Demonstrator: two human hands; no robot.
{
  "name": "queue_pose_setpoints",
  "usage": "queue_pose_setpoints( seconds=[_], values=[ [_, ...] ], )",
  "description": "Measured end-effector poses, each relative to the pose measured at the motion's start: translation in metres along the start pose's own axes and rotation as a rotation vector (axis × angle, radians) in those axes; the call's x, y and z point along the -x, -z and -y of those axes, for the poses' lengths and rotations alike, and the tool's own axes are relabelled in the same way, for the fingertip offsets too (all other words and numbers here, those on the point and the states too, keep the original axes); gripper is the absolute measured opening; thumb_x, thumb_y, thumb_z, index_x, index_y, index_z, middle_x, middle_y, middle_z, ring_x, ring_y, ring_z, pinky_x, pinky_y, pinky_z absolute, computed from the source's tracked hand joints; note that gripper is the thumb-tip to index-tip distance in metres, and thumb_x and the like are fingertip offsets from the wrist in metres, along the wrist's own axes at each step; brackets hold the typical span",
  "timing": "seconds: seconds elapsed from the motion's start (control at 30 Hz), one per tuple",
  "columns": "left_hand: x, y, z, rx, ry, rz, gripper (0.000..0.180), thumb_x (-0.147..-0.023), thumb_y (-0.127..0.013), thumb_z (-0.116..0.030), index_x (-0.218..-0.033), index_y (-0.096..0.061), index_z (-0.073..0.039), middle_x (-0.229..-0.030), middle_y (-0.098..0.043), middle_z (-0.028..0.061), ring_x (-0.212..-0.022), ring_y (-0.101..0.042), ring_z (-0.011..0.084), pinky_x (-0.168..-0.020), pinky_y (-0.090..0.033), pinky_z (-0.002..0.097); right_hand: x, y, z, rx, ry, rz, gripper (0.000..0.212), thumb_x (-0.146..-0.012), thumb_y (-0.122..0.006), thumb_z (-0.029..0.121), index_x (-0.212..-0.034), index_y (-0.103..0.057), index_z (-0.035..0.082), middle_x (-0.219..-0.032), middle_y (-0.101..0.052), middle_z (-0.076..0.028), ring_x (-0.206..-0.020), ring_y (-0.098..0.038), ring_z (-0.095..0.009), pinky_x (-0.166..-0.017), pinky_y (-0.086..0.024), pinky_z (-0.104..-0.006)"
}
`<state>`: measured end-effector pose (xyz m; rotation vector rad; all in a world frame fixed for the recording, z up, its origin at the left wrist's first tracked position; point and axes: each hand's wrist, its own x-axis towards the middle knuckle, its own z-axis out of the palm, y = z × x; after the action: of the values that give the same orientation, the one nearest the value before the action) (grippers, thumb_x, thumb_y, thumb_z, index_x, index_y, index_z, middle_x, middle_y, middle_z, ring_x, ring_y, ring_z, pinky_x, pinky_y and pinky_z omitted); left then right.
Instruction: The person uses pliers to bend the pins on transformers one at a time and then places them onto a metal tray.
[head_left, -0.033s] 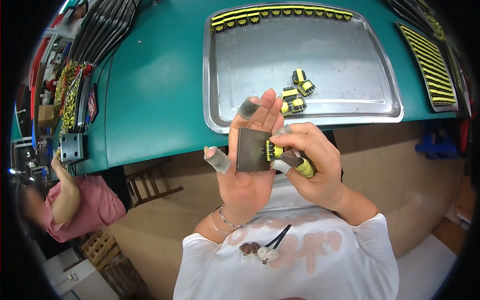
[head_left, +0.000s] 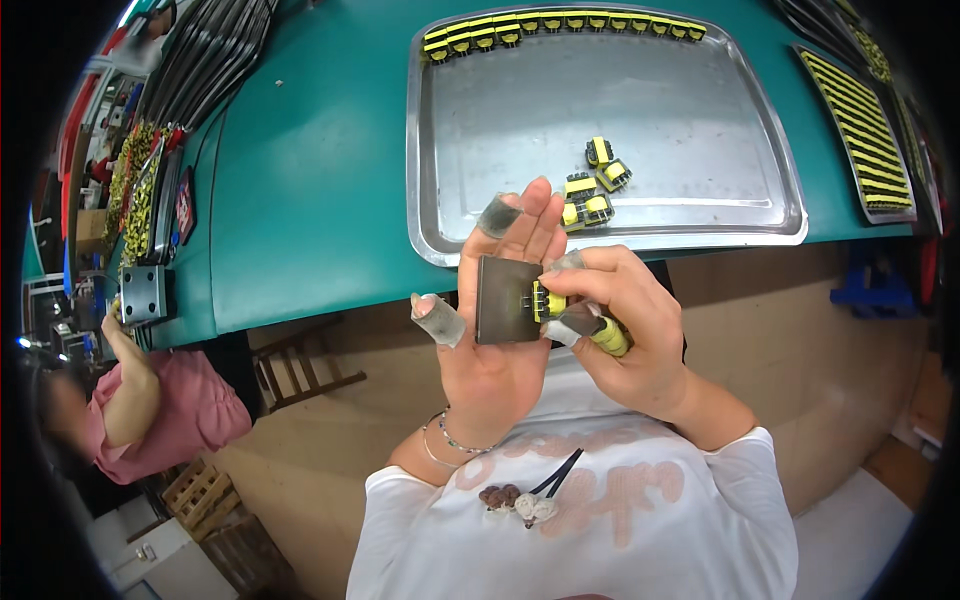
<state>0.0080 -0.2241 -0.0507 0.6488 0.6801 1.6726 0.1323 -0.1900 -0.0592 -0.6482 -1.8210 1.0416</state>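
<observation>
A dark square plate (head_left: 507, 300) lies on the outstretched palm of my left hand (head_left: 490, 375), whose fingers and thumb are spread. My right hand (head_left: 640, 330) pinches a small yellow-and-black transformer (head_left: 547, 300) at the plate's right edge, its pins toward the plate. A tool with a dark flat end and a yellow-wrapped handle (head_left: 610, 337) is also tucked in my right hand; its kind is unclear. Grey finger cots cover some fingertips. Just beyond my hands, several loose transformers (head_left: 598, 152) sit in a metal tray (head_left: 480, 140).
Along the tray's far rim runs a row of transformers (head_left: 530, 22). The green table (head_left: 310, 200) carries another tray filled with yellow-and-black rows (head_left: 855, 130) at right and stacked dark trays (head_left: 205, 60) at left. A person in a pink top (head_left: 170, 410) sits at the left.
</observation>
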Motion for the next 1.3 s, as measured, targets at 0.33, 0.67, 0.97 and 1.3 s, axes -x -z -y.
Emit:
queue_pose_setpoints(
  seconds=[0.33, 0.67, 0.97, 1.3],
  values=[
    [0.002, 0.018, 0.001, -0.275, -0.002, -0.004, 0.092, -0.085, -0.023, -0.075, -0.143, -0.021, -0.004, -0.148, -0.024, 0.02, -0.139, -0.023, 0.0325, -0.114, -0.017, 0.0427, -0.003, -0.013, -0.007, 0.184, 0.097, 0.011, 0.051, -0.054, -0.062, -0.013, -0.101, -0.067, 0.002, -0.088, -0.058, -0.011, -0.071, -0.058, -0.019, -0.058, -0.047, -0.0279],
    [0.006, 0.033, 0.003, -0.256, 0.056, 0.026, 0.099, -0.082, -0.02, -0.078, -0.144, -0.018, -0.001, -0.148, -0.023, 0.0227, -0.139, -0.021, 0.0346, -0.114, -0.016, 0.0444, -0.006, -0.023, -0.012, 0.05, -0.02, 0.047, 0.039, -0.057, -0.068, -0.009, -0.093, -0.064, 0.005, -0.082, -0.058, -0.007, -0.072, -0.058, -0.022, -0.067, -0.049, -0.0317],
    [0.006, 0.04, 0.002, -0.341, 0.017, 0.034, 0.098, -0.083, -0.015, -0.078, -0.145, -0.016, -0.001, -0.149, -0.022, 0.023, -0.14, -0.02, 0.0342, -0.114, -0.015, 0.0445, -0.004, -0.031, -0.024, -0.102, -0.07, 0.016, 0.034, -0.059, -0.066, -0.011, -0.09, -0.063, 0.003, -0.08, -0.062, -0.008, -0.073, -0.06, -0.02, -0.063, -0.049, -0.0282],
    [0.009, 0.042, 0.009, -0.342, 0.016, 0.007, 0.101, -0.08, -0.017, -0.08, -0.145, -0.016, -0.003, -0.149, -0.021, 0.0223, -0.141, -0.017, 0.033, -0.115, -0.012, 0.045, 0.005, -0.03, -0.027, -0.098, -0.107, -0.002, 0.035, -0.057, -0.064, -0.013, -0.089, -0.063, 0.001, -0.082, -0.063, -0.009, -0.073, -0.061, -0.019, -0.062, -0.049, -0.0271]
  ],
)
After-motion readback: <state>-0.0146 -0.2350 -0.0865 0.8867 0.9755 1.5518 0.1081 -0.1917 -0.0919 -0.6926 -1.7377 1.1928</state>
